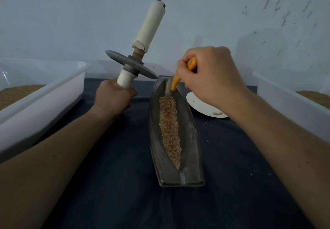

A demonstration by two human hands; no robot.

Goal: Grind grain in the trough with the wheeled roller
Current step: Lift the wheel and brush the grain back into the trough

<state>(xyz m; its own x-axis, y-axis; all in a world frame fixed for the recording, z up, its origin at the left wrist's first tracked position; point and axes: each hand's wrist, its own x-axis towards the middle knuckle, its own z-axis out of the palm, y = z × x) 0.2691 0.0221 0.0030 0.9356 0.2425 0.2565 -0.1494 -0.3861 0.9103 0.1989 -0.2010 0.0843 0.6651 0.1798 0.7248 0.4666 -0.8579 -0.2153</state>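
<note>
A long grey metal trough (192, 150) lies lengthwise on the dark cloth, with a strip of brown grain (169, 128) along its groove. My left hand (112, 98) grips the lower white handle of the wheeled roller (132, 64) and holds it lifted, tilted upright, to the left of the trough. Its grey disc hangs just above the trough's far left corner. My right hand (209, 78) holds an orange-handled brush (175, 81) whose pale bristles touch the far end of the groove.
A white plastic tub (44, 93) with brown grain stands at the left, another tub (289, 100) at the right. A white plate (201, 105) with a few crumbs lies just right of the trough. Stray grains dot the cloth. A pale wall rises behind.
</note>
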